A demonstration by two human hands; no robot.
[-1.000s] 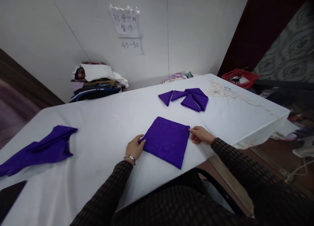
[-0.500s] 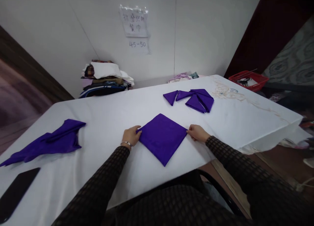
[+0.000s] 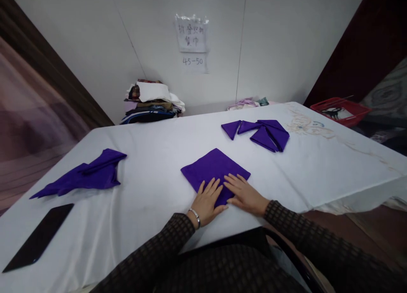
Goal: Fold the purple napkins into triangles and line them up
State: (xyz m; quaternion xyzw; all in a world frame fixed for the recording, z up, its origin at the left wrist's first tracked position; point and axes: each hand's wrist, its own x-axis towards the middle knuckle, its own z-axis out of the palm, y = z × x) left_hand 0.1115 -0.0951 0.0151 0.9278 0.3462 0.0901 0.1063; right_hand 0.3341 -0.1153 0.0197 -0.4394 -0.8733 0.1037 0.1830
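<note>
A purple cloth napkin [image 3: 213,166], folded into a diamond, lies flat on the white tablecloth [image 3: 152,178] in front of me. My left hand [image 3: 207,202] rests on its lower left edge with fingers stretched out; a silver bracelet circles that wrist. Across the lower right part of the napkin lies my right hand [image 3: 243,192], palm down, fingers spread. The near corner shows only partly between the two hands. Beyond it, several folded purple napkin pieces [image 3: 270,132] lie grouped on the cloth. To the left is a loosely crumpled purple cloth [image 3: 95,174].
A black phone-like slab [image 3: 41,235] lies at the table's left. Folded clothes [image 3: 152,100] are piled against the wall below a handwritten sign [image 3: 192,38]. A red basket [image 3: 356,110] holding scissors stands at the far right.
Both hands have let go of the napkin's left and right corners and moved inward and nearer to me, now flat on its lower part. The view has shifted left.
</note>
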